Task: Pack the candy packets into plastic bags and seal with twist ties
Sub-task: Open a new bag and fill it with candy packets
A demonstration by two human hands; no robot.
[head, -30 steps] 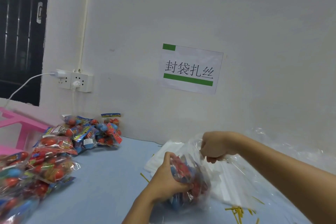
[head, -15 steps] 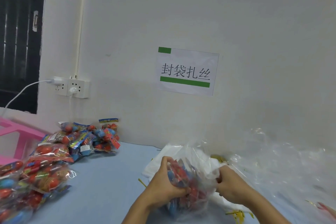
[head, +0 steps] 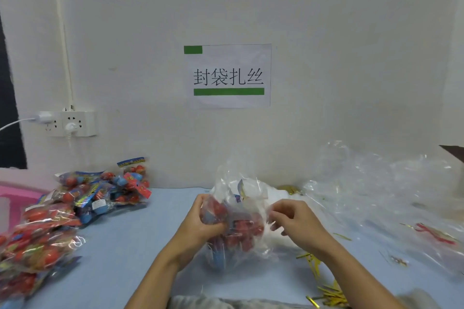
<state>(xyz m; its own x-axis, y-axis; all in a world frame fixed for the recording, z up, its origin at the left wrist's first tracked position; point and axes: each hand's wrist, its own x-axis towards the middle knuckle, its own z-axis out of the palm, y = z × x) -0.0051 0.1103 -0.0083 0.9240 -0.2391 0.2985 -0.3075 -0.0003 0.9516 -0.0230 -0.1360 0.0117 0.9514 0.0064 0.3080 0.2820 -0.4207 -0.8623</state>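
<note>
— What is seen, left to right?
— Loose candy packets (head: 82, 198) are heaped on the table (head: 130, 246). A filled plastic bag (head: 236, 221) is gripped by the left hand (head: 200, 226) and pinched by the right hand (head: 296, 223).
— What is left?
— No twist ties (head: 329, 291) have been applied yet.

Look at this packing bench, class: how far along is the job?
Done: candy packets sit inside the clear bag. In hand: the left hand grips the filled bag while the right hand works its loose side; no tie is on it yet. Left: sealing it with a tie, then bagging the packets piled on the left.
</note>
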